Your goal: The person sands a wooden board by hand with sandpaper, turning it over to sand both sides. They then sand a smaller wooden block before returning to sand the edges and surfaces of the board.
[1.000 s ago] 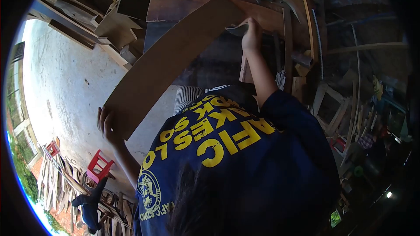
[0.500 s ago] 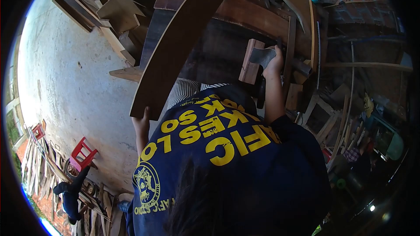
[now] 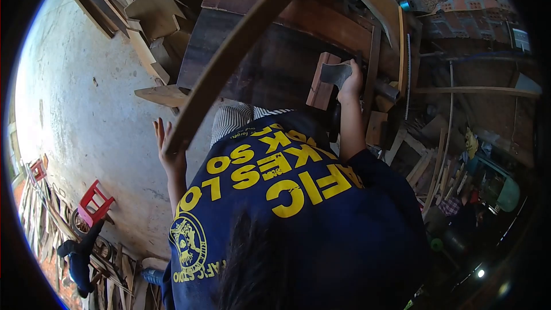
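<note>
A long, slightly curved wooden board [image 3: 229, 51] stands with its narrow edge toward me, slanting from lower left to the top. My left hand [image 3: 171, 149] is at its near end, fingers extended along the left side and the thumb hidden behind the wood. On the right, my right hand [image 3: 351, 85] is closed on a bent grey sheet of sandpaper [image 3: 336, 73]. The sandpaper overlaps a reddish grooved wooden block [image 3: 321, 89] on the dark wooden workbench [image 3: 252, 74]; whether they touch, I cannot tell.
Wood offcuts [image 3: 155, 17] are piled at the upper left beside the concrete floor [image 3: 92, 92]. A curved plank [image 3: 367, 0] lies at the back of the bench. At the lower left are a red plastic stool [image 3: 96, 202] and a person in dark clothes [image 3: 80, 261].
The board has turned from its broad face to its narrow edge. My left hand has shifted slightly left and its fingers have spread. My right hand keeps the sandpaper near the block.
</note>
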The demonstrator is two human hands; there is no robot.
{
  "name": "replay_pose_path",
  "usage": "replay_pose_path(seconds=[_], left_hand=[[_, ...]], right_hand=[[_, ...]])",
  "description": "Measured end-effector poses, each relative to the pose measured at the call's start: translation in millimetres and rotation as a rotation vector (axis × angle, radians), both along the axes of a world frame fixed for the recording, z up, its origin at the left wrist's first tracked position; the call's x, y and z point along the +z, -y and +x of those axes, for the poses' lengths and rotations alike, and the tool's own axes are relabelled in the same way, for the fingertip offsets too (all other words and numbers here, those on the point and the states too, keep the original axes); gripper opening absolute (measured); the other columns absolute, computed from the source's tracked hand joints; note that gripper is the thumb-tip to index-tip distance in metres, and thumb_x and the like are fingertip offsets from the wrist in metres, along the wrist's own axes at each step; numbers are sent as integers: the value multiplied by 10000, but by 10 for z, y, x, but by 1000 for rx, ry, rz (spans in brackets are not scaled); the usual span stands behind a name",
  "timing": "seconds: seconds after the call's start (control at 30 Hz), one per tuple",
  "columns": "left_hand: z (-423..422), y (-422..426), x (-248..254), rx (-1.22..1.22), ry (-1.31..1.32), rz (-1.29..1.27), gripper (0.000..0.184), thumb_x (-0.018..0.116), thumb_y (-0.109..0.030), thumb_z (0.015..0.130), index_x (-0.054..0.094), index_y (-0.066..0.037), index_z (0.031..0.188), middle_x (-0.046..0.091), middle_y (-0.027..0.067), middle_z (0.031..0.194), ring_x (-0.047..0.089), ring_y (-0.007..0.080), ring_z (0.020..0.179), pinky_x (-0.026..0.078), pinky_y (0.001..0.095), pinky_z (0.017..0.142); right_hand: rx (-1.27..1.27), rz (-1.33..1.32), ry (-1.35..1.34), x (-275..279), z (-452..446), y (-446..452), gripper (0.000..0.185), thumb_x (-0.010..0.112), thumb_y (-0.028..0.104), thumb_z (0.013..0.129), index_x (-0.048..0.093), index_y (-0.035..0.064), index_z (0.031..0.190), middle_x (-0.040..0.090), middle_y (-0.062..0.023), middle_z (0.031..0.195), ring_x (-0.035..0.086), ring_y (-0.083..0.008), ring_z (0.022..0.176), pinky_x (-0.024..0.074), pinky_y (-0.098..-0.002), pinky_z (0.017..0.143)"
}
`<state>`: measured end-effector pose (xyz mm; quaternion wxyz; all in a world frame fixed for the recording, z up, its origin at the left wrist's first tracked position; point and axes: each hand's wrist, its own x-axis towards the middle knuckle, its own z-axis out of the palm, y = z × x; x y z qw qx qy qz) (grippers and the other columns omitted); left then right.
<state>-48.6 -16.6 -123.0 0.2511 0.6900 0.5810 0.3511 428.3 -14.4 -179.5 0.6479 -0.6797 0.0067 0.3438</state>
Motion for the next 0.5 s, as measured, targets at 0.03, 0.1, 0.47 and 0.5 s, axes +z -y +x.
replay_pose_path(seconds=[0.03, 0.1, 0.47, 0.5], left_hand=[[-4, 46, -24, -36, -50, 20, 412, 689, -113, 787, 608, -121, 1191, 536, 116, 1289, 390, 333, 1291, 285, 441, 1083], [-84, 43, 67, -178, -299, 95, 397, 665, -75, 796, 614, -141, 1184, 530, 101, 1297, 394, 318, 1289, 258, 460, 1095], [-103, -46, -170, -230, -593, 119, 421, 609, -33, 812, 600, -200, 1199, 497, 74, 1331, 357, 291, 1317, 133, 542, 1115], [-116, -24, -227, -216, -658, 116, 487, 641, -49, 792, 564, -215, 1244, 454, 80, 1374, 325, 297, 1336, 119, 559, 1110]], right_hand=[[11, 23, -10, -24, 13, 23, 248, 508, 338, 884, 568, 120, 781, 592, -20, 763, 578, -163, 733, 451, -302, 679], [29, 46, -18, -49, 35, 37, 247, 508, 336, 884, 568, 121, 777, 592, -19, 758, 577, -163, 729, 449, -299, 678], [33, -1, -67, -22, 62, 55, 267, 526, 350, 880, 552, 85, 892, 568, -45, 883, 576, -185, 827, 470, -330, 756], [37, -2, -70, -21, 70, 66, 267, 526, 350, 880, 552, 85, 892, 568, -45, 883, 576, -185, 827, 470, -330, 756]])
